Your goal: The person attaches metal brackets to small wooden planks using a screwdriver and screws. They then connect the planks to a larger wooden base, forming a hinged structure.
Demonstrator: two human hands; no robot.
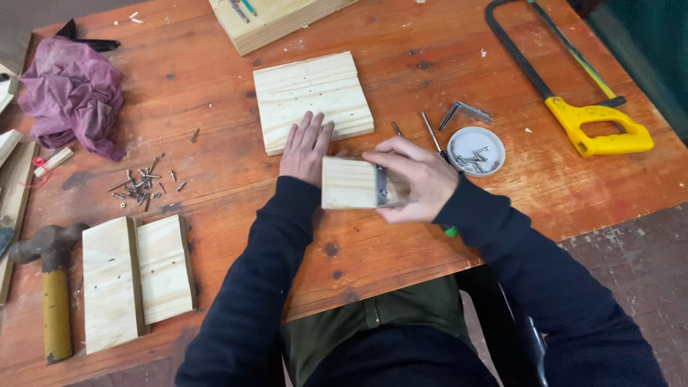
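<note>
- Worn orange-brown wood makes up the table [444, 57], seen from the head view, with a grey floor showing past its right edge.
- Held just above the near part of the table is a small wooden block [347, 183], with its long axis running left to right; a metal bracket [382, 185] sits on its right end.
- The right hand [416, 179] is closed around that right end, fingers curled over the top and the thumb underneath, so the free end of the block points left, toward the other hand.
- The left hand [307, 147] lies open and flat, palm down, with its fingers pointing away from the person and its fingertips on the near edge of a square pine panel [312, 100].
- The block sits directly right of the left hand's wrist and partly overlaps it in the view; the panel lies beyond both hands, and the left hand is the one nearer it.
- A white dish of screws [476, 150] stands just right of the right hand, with a loose angle bracket [464, 112] beyond it.
- A yellow-handled hacksaw [580, 115] lies at far right.
- Loose screws [143, 183] are scattered left of the hands, well apart from them.
- A hammer [46, 287] and a joined pair of boards [136, 276] lie at lower left, and a purple rag [72, 93] at upper left.
</note>
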